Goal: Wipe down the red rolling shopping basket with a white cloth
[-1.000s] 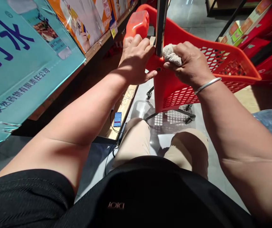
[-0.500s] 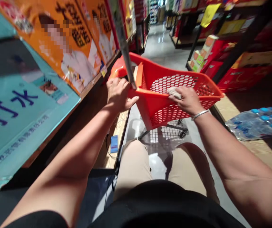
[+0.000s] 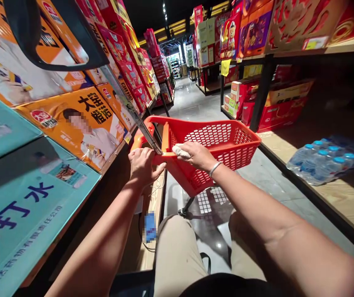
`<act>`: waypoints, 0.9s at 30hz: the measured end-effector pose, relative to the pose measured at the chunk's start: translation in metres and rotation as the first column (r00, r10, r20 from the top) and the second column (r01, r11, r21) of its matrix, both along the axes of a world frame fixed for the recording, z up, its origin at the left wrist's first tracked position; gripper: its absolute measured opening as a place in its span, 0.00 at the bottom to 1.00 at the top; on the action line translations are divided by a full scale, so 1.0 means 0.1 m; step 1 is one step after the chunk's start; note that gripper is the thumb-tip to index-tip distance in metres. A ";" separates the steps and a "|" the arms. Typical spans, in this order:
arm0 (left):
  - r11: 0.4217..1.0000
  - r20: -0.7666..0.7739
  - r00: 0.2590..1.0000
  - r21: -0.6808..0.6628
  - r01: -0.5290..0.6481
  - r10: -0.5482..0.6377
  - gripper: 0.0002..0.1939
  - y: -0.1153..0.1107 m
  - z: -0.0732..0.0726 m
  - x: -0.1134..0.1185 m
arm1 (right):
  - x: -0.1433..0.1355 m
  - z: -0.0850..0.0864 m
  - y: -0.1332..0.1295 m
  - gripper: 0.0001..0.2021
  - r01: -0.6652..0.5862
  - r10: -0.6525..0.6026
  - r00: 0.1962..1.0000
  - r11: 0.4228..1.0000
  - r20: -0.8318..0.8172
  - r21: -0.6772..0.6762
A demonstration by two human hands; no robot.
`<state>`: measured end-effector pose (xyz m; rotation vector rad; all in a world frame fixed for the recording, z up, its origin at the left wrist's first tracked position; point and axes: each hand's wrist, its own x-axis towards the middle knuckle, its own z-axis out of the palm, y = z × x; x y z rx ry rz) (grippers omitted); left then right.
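Observation:
A red plastic shopping cart [image 3: 181,173] with honeycomb holes in its sides stands in front of my knees. My left hand [image 3: 142,167] grips the corner of its rim, fingers curled over the edge and thumb stuck out. In my right hand [image 3: 197,156] is a bunched pale cloth [image 3: 181,152], pressed on the near rim close to that corner. A metal pole [image 3: 133,113] rises from beside my left hand to a black loop handle [image 3: 68,68] at upper left.
Orange drink cartons [image 3: 78,119] and teal cartons [image 3: 19,214] are stacked on the left. A phone [image 3: 149,227] with a cable lies on a wooden ledge by my left knee. Shrink-wrapped water bottles [image 3: 322,161] lie on the right shelf [image 3: 344,202]. A tiled aisle [image 3: 186,95] runs ahead.
My right hand has slid the cloth leftward along the rim, towards my left hand. The view has tilted up, bringing the black loop handle into sight. My left hand stays at the corner.

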<state>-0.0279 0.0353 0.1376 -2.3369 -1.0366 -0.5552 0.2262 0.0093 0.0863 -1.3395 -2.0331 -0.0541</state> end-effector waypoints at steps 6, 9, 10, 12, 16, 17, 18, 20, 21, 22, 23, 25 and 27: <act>1.000 0.025 0.999 -0.002 -0.021 0.021 0.17 -0.01 -0.02 0.04 | 0.81 -0.34 -0.19 0.19 0.276 -0.271 0.961 0.957 0.057 -0.087; 0.999 0.060 0.998 -0.020 -0.030 0.031 0.17 -0.04 -0.02 0.09 | 1.00 -0.40 -0.24 0.19 0.357 -0.354 0.934 0.927 0.043 -0.118; 0.999 0.066 0.997 -0.022 -0.034 0.036 0.17 -0.04 -0.02 0.11 | 1.00 -0.40 -0.24 0.19 0.375 -0.374 0.927 0.919 0.033 -0.124; 0.999 0.058 0.997 -0.023 -0.042 0.043 0.18 -0.05 -0.03 0.14 | 0.88 -0.36 -0.21 0.20 0.388 -0.390 0.921 0.912 0.008 -0.131; 0.999 0.037 0.998 -0.021 -0.045 0.045 0.19 -0.04 -0.04 0.16 | 0.41 -0.18 -0.13 0.22 0.272 -0.276 0.961 0.955 -0.025 -0.122; 0.999 0.036 0.998 -0.018 -0.046 0.046 0.19 -0.05 -0.04 0.16 | 0.30 -0.14 -0.11 0.22 0.221 -0.225 0.974 0.970 -0.025 -0.105; 0.999 0.031 0.998 -0.016 -0.046 0.046 0.19 -0.05 -0.04 0.16 | 0.21 -0.11 -0.10 0.22 0.175 -0.177 0.984 0.981 -0.021 -0.085; 0.999 0.018 0.999 -0.014 -0.036 0.037 0.19 -0.05 -0.03 0.13 | 0.14 -0.10 -0.10 0.21 0.116 -0.117 0.993 0.992 -0.005 -0.050; 0.999 0.010 0.999 -0.015 -0.033 0.033 0.20 -0.05 -0.03 0.12 | 0.16 -0.13 -0.11 0.20 0.109 -0.109 0.994 0.993 0.003 -0.041; 0.999 0.003 1.000 -0.016 -0.031 0.031 0.20 -0.05 -0.02 0.10 | 0.21 -0.17 -0.13 0.20 0.114 -0.114 0.993 0.993 0.006 -0.038; 0.999 0.001 1.000 -0.017 -0.029 0.029 0.21 -0.04 -0.02 0.09 | 0.28 -0.22 -0.14 0.22 0.131 -0.131 0.991 0.991 0.001 -0.038; 0.999 0.002 1.000 -0.023 -0.025 0.025 0.21 -0.03 -0.02 0.08 | 0.43 -0.32 -0.18 0.24 0.198 -0.200 0.979 0.979 -0.043 -0.049; 0.999 0.011 1.000 -0.033 -0.014 0.014 0.20 -0.03 -0.02 0.08 | 0.49 -0.36 -0.22 0.24 0.287 -0.292 0.950 0.956 -0.109 -0.053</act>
